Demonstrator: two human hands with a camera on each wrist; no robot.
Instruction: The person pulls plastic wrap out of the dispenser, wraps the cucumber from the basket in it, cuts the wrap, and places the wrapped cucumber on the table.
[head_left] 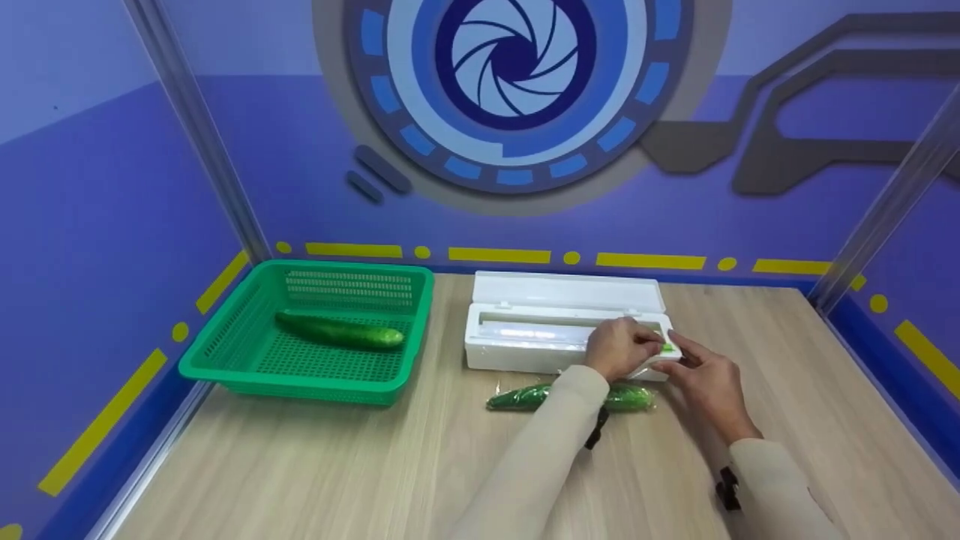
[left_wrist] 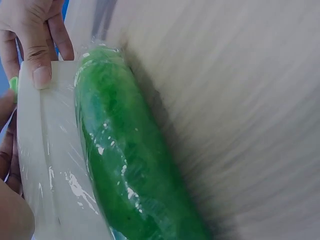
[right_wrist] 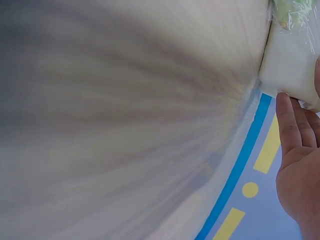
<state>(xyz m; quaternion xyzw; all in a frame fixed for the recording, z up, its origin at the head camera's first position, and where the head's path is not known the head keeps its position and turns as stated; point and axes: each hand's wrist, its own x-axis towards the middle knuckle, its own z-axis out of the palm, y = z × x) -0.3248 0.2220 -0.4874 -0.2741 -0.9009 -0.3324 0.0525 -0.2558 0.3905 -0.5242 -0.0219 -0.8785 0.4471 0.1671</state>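
Observation:
A white cling film dispenser [head_left: 525, 358] stands lid up, with film drawn over its front. At its right end my left hand [head_left: 621, 349] pinches a small green slider [head_left: 667, 348]; the fingertips partly hide it. My right hand [head_left: 709, 382] grips the same end of the dispenser, thumb on the front face in the left wrist view and fingers along the end in the right wrist view. Just in front lies a cucumber [head_left: 630, 398] covered in clear film [left_wrist: 80, 187], its middle hidden by my left forearm in the head view.
To the left stands a green plastic basket [head_left: 300, 386] with a bare cucumber [head_left: 341, 332] inside. The dispenser's raised lid [head_left: 568, 291] leans back towards the printed rear wall [head_left: 510, 225]. Side walls bound the wooden table [head_left: 360, 465].

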